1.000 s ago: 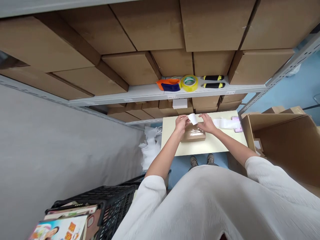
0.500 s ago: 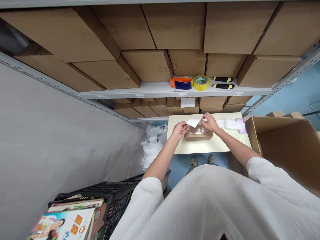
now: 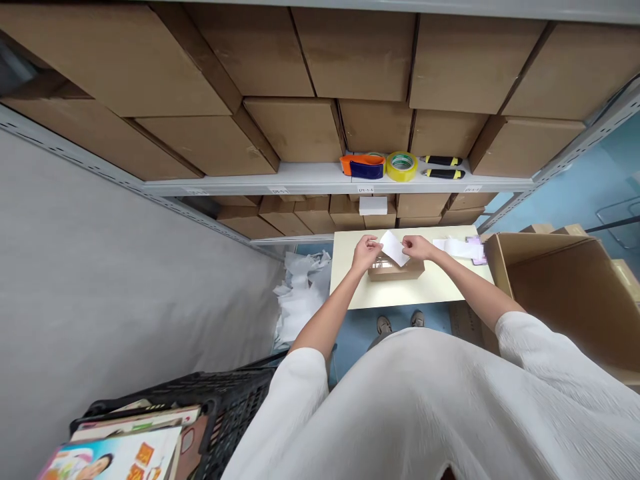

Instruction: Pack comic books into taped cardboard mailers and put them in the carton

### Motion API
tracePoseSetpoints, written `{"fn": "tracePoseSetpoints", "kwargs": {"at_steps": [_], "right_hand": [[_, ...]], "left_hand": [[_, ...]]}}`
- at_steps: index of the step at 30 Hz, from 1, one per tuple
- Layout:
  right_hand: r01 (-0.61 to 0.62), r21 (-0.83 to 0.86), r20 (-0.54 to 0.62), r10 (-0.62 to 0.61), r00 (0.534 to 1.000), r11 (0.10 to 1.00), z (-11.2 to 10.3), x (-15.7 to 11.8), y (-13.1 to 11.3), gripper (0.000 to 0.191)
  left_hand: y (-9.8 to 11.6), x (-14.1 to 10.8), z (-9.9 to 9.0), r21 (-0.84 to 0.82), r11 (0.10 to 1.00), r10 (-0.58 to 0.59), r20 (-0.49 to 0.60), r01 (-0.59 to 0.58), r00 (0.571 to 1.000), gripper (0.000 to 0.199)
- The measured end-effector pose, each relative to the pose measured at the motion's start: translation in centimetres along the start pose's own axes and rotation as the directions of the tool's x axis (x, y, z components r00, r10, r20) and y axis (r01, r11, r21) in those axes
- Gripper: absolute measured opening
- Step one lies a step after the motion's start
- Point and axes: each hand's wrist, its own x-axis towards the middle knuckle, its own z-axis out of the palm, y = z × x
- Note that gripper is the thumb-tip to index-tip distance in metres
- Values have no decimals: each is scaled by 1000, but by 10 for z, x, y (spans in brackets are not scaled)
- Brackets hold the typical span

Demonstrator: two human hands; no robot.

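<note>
The sheet (image 3: 394,248) is matt paper, the small box (image 3: 399,274) glossy-taped cardboard, the tabletop (image 3: 440,283) smooth.

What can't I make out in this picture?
All in the head view:
Small box: top partly hidden by the white sheet.
White sheet: underside turned away from the camera.
Shelf tag: writing too small.
Purple item: partly pixelated.
Black crate: cut off by the bottom edge.
</note>
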Motion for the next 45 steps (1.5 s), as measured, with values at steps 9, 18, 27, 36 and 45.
{"fn": "tracePoseSetpoints", "kwargs": {"at_steps": [9,18,27,36,45], "right_hand": [[-82,286,-91,112,989,955,-3,-7,25,40],[-118,355,-239,212,948,928,9,0,42,53],[-131,248,-226,189,956,960,22,21,53,55],[-113,161,-190,143,971,981,34,33,68,55],[-66,82,-176,79,981,994,41,36,75,52]], "left_hand": [[-19,1,2,38,998,-49,-47,50,998,30],[-33,-3,6,116,979,-165,-19,166,986,36],[-40,-11,8,578,797,-208,-13,177,978,43],[-37,-12,16,708,680,-257,-15,192,966,44],[-34,-13,20,778,603,-261,-16,176,965,46]]}}
